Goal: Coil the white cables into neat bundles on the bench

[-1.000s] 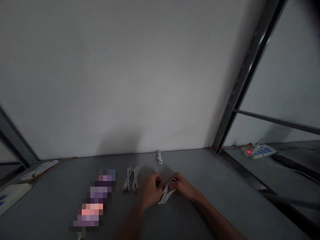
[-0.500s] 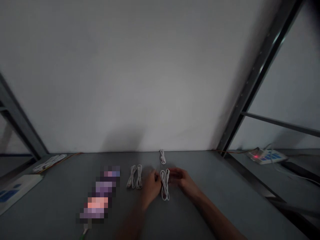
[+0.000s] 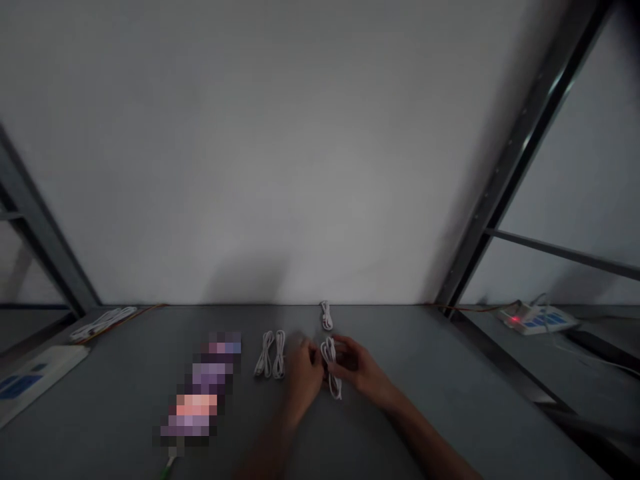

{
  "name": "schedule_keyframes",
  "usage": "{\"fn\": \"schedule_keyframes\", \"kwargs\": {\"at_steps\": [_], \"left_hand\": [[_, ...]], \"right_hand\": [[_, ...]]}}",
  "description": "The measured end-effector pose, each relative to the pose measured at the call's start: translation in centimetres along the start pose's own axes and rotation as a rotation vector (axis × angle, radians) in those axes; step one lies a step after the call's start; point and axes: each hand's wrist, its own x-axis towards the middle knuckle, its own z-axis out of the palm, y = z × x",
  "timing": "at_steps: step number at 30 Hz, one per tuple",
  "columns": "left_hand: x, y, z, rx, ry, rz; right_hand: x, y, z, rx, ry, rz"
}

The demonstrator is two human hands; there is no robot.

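A looped white cable (image 3: pixel 331 368) is positioned lengthwise on a grey surface (image 3: pixel 415 407), gathered between the left hand (image 3: pixel 304 375) and the right hand (image 3: pixel 357 367); whether it is resting on the surface or slightly lifted cannot be told. Both hands are curled inward rather than spread. The cable's left side is pinched by the left hand, and its right side is covered by the closed fingers (image 3: pixel 347 357) of the right hand. Two further looped white cables (image 3: pixel 270 355) are laid side by side, just left of the left hand. A small coiled white cable (image 3: pixel 326 315) is placed near the far edge of the surface, directly beyond the held cable. Farther left, a pixelated object (image 3: pixel 200 393) is present, too obscured to be identified. A bundled white cable (image 3: pixel 103 324) and an orange wire (image 3: pixel 125 319) are found near the far left corner, with a white panel with blue markings (image 3: pixel 37 380) at the left edge. At right, beyond the surface, a white device with blue keys and a red light (image 3: pixel 535 320) is seen. A pale wall (image 3: pixel 300 147) and a dark metal frame upright (image 3: pixel 520 153) stand behind.
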Motion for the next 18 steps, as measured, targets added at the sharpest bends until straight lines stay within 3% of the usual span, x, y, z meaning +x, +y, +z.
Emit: {"fn": "schedule_keyframes", "kwargs": {"at_steps": [3, 9, 14, 18], "left_hand": [[-0.1, 0.2, 0.0, -0.021, 0.017, 0.024], [0.3, 0.3, -0.6, -0.208, -0.011, -0.183], [0.7, 0.2, -1.2, -0.15, 0.037, -0.177], [0.5, 0.7, -1.6, -0.131, 0.085, -0.129]], "right_hand": [[0.0, 1.2, 0.1, -0.056, 0.089, 0.014], [0.5, 1.4, -0.4, -0.039, 0.288, 0.049], [0.9, 0.7, -1.5, 0.018, 0.498, 0.12], [1.1, 1.1, -2.2, 0.004, 0.556, 0.112]]}}
